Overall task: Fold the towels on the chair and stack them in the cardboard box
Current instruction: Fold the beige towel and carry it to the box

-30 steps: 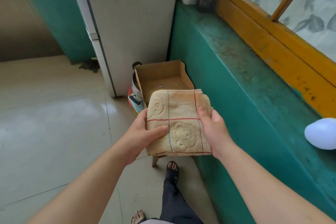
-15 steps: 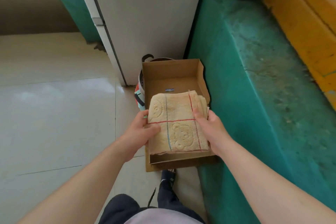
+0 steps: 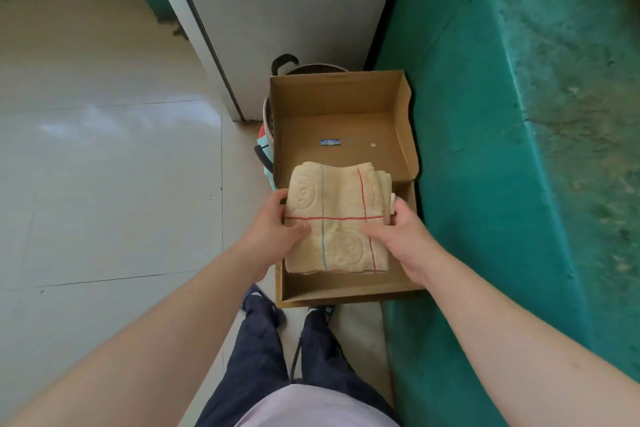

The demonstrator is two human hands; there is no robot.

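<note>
Now lowering into cardboard box (image 3: 341, 99), much closer than a second ago — placing nearly done, judging by that. Sitting just under the grip: box floor, otherwise empty bar a small sticker (image 3: 329, 142). Clamping folded towel (image 3: 337, 218) from both edges: left hand (image 3: 277, 230) and right hand (image 3: 398, 236), thumbs on top, fingers curled beneath.

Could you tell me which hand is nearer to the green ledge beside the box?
Right. The right hand grips the towel's ledge-side edge; the left hand grips the opposite edge, farther from the green ledge.
</note>
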